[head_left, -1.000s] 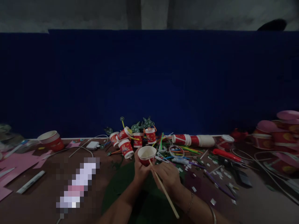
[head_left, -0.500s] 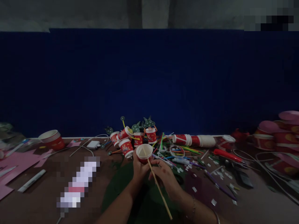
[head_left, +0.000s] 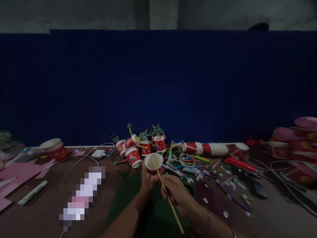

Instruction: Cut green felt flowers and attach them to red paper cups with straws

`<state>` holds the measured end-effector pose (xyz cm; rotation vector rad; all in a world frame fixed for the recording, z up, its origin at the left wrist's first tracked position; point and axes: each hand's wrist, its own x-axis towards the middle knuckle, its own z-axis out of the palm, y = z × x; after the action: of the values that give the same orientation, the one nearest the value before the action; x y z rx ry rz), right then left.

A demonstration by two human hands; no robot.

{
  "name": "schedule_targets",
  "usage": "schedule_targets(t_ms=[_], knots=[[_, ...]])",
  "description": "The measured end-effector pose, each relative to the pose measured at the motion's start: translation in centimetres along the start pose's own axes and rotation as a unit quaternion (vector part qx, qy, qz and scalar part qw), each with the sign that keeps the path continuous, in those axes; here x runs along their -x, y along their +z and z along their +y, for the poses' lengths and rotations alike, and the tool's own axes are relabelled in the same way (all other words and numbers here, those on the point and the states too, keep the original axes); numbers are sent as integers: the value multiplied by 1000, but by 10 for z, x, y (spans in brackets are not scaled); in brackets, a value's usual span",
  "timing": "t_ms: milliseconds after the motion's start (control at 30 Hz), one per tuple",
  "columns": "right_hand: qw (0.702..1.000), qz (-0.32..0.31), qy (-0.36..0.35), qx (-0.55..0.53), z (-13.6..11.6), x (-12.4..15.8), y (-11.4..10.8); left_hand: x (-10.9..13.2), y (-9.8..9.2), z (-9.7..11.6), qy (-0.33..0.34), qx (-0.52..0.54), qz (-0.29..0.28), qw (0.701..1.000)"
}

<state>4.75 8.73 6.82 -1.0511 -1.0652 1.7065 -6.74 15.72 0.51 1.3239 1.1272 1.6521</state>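
A red paper cup with a white rim [head_left: 154,162] is tilted with its mouth toward me. My left hand [head_left: 148,180] is closed around its left side and underside. My right hand [head_left: 176,191] is closed on a thin wooden chopstick [head_left: 173,211], gripping it just below the cup. The chopstick's upper end meets the cup's near wall, and a thin tip shows inside the cup, so it seems to pass through the wall. Its thick end points down toward me. Beyond my hands stand and lie several decorated red paper cups [head_left: 133,157] with green animal cutouts and coloured pipe cleaners.
Behind the table rises a dark blue panel [head_left: 158,79]. Pipe cleaners [head_left: 201,159], a roll of clear tape [head_left: 187,160], paper scraps and a red-handled tool [head_left: 240,164] lie to the right. A pixelated power strip [head_left: 85,191], marker [head_left: 32,192] and pink paper [head_left: 19,173] are left.
My right hand has shifted slightly down along the chopstick, its fingers now closer together around it. The cup and my left hand have hardly moved.
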Motion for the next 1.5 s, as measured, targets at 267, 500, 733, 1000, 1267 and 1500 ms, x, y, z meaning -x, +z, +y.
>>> schedule_targets(t_ms=[267, 500, 733, 1000, 1267, 1500], knots=[[1000, 17, 5, 1, -2, -1, -1, 1, -3, 8, -20, 41, -59, 997], [999, 32, 15, -11, 1, -7, -8, -1, -6, 3, -65, 125, -65, 988], [999, 26, 18, -10, 7, -13, -10, -10, -4, 1, -118, 185, 25, 975], [999, 16, 30, 1, 9, -12, -9, -16, 0, -3, -157, 221, 75, 960], [999, 19, 31, 0, 8, -11, -8, -15, 0, -4, -153, 191, 79, 966], [999, 42, -4, -33, 11, -12, -4, -12, -3, -2, -125, 145, 72, 979]])
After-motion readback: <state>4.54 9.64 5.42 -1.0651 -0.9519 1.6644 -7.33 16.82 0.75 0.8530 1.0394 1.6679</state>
